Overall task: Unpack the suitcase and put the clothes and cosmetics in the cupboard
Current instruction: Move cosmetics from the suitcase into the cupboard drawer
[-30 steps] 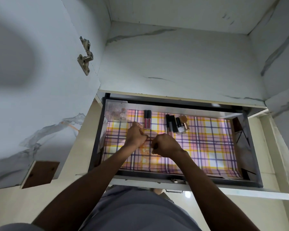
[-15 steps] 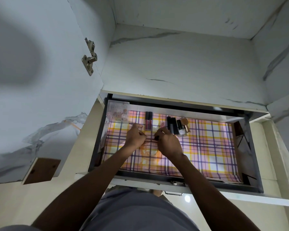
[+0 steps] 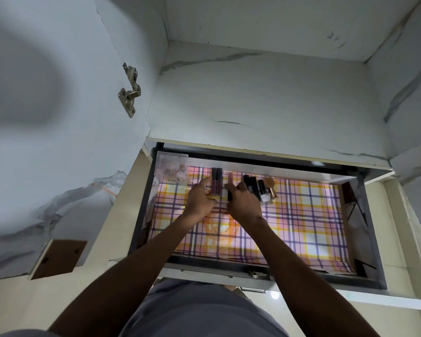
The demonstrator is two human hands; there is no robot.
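The cupboard drawer (image 3: 365,215) stands pulled out, lined with pink, yellow and purple plaid paper (image 3: 301,227). Cosmetics lie in a row along its back. My right hand (image 3: 244,205) grips a pink lip gloss tube (image 3: 230,178) with a dark cap, held on the liner between a pair of dark lip glosses (image 3: 216,182) and several black tubes (image 3: 252,184). My left hand (image 3: 199,203) has its index finger stretched out beside the lip gloss pair, with the other fingers curled. No clothes or suitcase are in sight.
A clear box (image 3: 171,170) of small round items fills the drawer's back left corner. A nail polish bottle (image 3: 265,194) and a copper-handled brush (image 3: 270,184) lie right of the black tubes. A door hinge (image 3: 129,92) juts out upper left. White marbled panels surround the shelf above.
Both hands have moved toward the drawer's back. My right hand has carried the lip gloss tube into the row, and my left index finger has stretched out.
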